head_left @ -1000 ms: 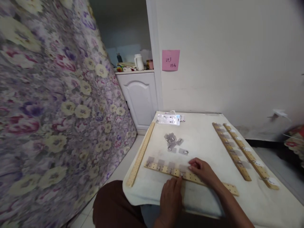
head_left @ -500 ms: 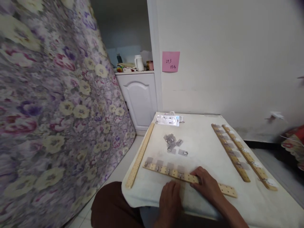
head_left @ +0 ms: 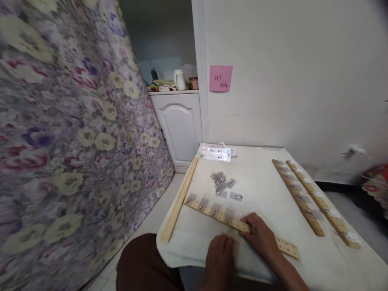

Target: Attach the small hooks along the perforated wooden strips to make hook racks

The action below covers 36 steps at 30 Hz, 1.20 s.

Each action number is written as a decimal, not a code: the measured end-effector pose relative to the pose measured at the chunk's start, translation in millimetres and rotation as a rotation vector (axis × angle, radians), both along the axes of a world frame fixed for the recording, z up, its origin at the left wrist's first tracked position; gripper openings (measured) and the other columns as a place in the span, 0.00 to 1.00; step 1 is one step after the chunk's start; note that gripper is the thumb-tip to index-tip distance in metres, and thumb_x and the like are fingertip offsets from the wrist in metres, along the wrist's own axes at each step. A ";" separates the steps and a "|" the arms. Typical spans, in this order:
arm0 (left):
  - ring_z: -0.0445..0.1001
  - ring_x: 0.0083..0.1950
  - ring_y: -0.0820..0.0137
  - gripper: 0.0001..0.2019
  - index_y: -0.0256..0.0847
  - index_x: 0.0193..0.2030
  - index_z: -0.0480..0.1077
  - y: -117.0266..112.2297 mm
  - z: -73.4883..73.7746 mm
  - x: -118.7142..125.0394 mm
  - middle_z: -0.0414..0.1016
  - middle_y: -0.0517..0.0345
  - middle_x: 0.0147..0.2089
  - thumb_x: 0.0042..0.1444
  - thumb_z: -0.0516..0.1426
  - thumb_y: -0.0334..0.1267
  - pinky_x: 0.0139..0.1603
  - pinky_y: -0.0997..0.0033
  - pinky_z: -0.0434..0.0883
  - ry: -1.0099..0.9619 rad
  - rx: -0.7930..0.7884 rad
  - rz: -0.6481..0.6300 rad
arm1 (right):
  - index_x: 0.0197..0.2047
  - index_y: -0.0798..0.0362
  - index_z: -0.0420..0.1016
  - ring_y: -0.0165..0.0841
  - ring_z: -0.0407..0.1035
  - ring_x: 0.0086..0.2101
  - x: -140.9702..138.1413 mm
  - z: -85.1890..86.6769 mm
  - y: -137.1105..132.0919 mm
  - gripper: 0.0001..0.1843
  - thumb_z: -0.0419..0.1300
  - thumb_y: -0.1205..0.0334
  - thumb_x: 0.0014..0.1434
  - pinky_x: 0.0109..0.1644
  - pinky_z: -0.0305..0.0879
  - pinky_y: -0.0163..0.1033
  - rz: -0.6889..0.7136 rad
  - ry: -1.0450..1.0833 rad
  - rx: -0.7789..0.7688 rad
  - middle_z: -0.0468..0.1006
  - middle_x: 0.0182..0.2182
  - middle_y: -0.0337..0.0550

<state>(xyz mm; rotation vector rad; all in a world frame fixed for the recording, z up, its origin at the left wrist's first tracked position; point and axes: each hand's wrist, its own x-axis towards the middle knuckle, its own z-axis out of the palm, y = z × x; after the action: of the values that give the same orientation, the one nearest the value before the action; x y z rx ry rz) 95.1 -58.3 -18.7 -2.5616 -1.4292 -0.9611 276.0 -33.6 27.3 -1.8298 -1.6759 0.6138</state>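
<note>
Head – R hand (head_left: 262,236) on strip (head_left: 237,223), L hand (head_left: 220,254)

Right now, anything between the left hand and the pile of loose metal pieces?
Yes: the perforated wooden strip lies across the table between the left hand and the loose metal pieces. The right hand grips it, off to the right.

Soft dim light, shadowy alcove (head_left: 159,30), stretched edges
</note>
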 end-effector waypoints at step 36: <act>0.71 0.42 0.66 0.12 0.41 0.44 0.67 -0.1 37.1 1.3 0.72 0.53 0.40 0.58 0.46 0.29 0.43 0.66 0.70 -0.324 -0.273 -0.186 | 0.30 0.53 0.71 0.31 0.62 0.23 26.4 7.6 16.8 0.11 0.59 0.53 0.50 0.28 0.57 0.35 -0.143 0.531 0.063 0.69 0.19 0.36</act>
<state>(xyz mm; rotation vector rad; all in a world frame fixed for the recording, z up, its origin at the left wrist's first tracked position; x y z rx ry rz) 96.4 -58.3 18.3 -2.8815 -1.5081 -1.3476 302.4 -16.8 34.9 -1.5488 -1.1880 0.8805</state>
